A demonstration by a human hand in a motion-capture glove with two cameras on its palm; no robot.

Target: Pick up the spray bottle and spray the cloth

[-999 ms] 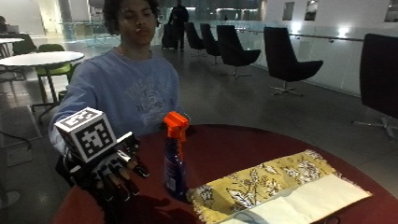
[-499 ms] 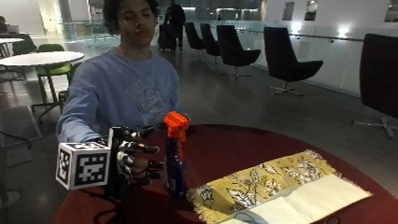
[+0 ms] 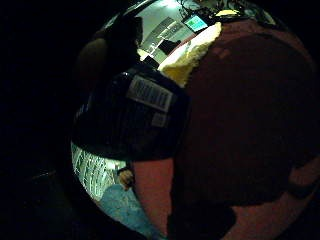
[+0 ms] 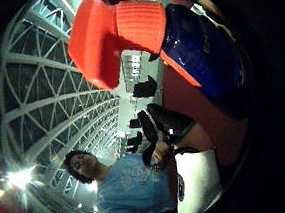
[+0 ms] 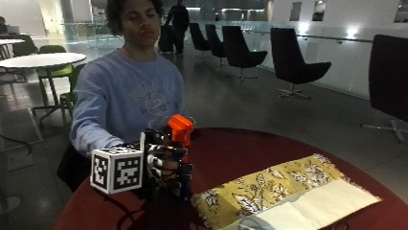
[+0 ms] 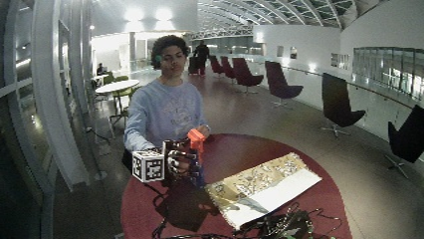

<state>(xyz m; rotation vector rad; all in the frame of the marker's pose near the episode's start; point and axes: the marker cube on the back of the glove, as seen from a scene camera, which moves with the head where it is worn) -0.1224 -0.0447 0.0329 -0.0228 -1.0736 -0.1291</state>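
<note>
Nearest the outside camera, the gloved right hand (image 5: 164, 163) stood over the near-left part of the round dark-red surface (image 5: 255, 153), its grip wrapped round the body of the spray bottle (image 5: 179, 143), fingers (image 5: 171, 154) curled across the front of it. The bottle was upright, its dark blue body mostly hidden behind the hand and its orange trigger head (image 5: 180, 128) standing clear above the fingers. In the thumb-side palm view the orange head (image 4: 111, 36) and the blue shoulder of the bottle sat very close to the palm; in the little-finger-side view the dark lower body with its barcode label (image 3: 149, 93) filled much of the picture, with the red surface (image 3: 250, 125) beside it. Whether the bottle's base touched the surface or was just off it could not be told. Just to the right of the bottle lay the cloth (image 5: 267, 189), a yellow floral-patterned piece spread flat with a plain cream strip (image 5: 319, 206) along its near edge. Behind the surface sat the person in a blue sweatshirt (image 5: 127, 100).
</note>
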